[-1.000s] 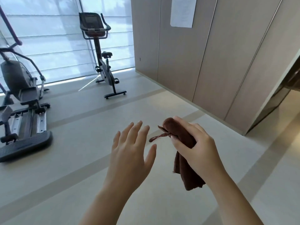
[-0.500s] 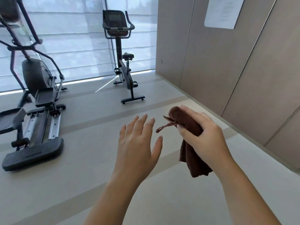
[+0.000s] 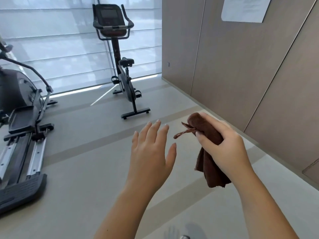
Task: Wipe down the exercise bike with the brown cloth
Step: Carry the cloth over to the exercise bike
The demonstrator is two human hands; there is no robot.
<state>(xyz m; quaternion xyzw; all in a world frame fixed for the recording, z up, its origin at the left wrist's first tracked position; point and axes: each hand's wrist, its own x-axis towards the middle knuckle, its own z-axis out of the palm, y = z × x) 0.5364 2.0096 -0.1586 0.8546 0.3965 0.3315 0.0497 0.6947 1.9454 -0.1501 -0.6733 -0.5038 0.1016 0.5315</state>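
Dark grey elliptical trainer [image 3: 17, 94] is recorded at left on beige floor [image 3: 86, 169]. White paper sheet [image 3: 245, 9] is posted on tan panelled wall [image 3: 224, 66].

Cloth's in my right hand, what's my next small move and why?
Probably step toward the exercise bike by the window: it stands across the floor, beyond reach. Your right hand already grips the brown cloth, and your left hand is open, holding nothing.
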